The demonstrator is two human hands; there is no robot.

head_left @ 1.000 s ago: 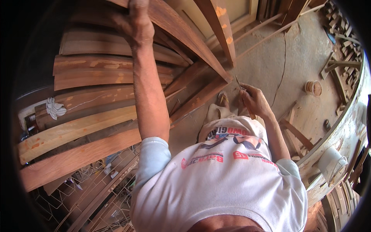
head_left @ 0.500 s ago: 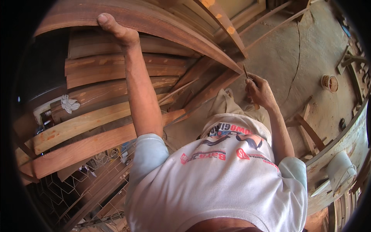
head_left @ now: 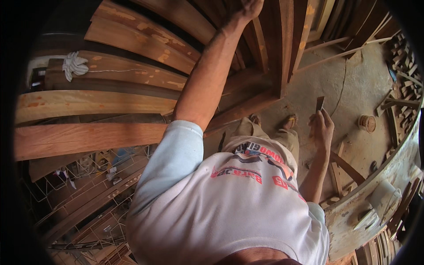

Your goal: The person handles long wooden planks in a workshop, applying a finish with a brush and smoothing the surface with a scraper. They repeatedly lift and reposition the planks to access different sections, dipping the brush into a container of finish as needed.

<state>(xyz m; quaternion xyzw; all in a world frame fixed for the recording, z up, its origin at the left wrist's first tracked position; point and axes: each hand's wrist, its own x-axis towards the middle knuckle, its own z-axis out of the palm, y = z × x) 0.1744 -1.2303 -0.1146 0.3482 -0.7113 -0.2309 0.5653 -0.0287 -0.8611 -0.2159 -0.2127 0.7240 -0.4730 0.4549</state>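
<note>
My left hand (head_left: 251, 8) reaches up to the top edge of the picture, where part of it is cut off. It is closed at the side of a long dark brown wooden board (head_left: 286, 48) that stands steeply, its lower end near the floor. My right hand (head_left: 323, 127) is closed round a putty knife (head_left: 320, 103) with its flat blade pointing up and away from me. The knife is apart from the wood, over the floor to the right of the board. Just right of the held board is another board (head_left: 305, 33) with pale filler patches.
Several boards with filler patches (head_left: 132, 37) lie at the left, one with a striped cloth (head_left: 75, 66) on it. A wire rack (head_left: 88, 172) is below them. At the right are a round tub (head_left: 367, 123), wood offcuts (head_left: 404, 57) and a worn table (head_left: 349, 229) with a white mug (head_left: 383, 194).
The long board has swung from lying across the upper left to standing steeply. My left hand has moved right and up with it. My right hand has moved right, away from the board's end.
</note>
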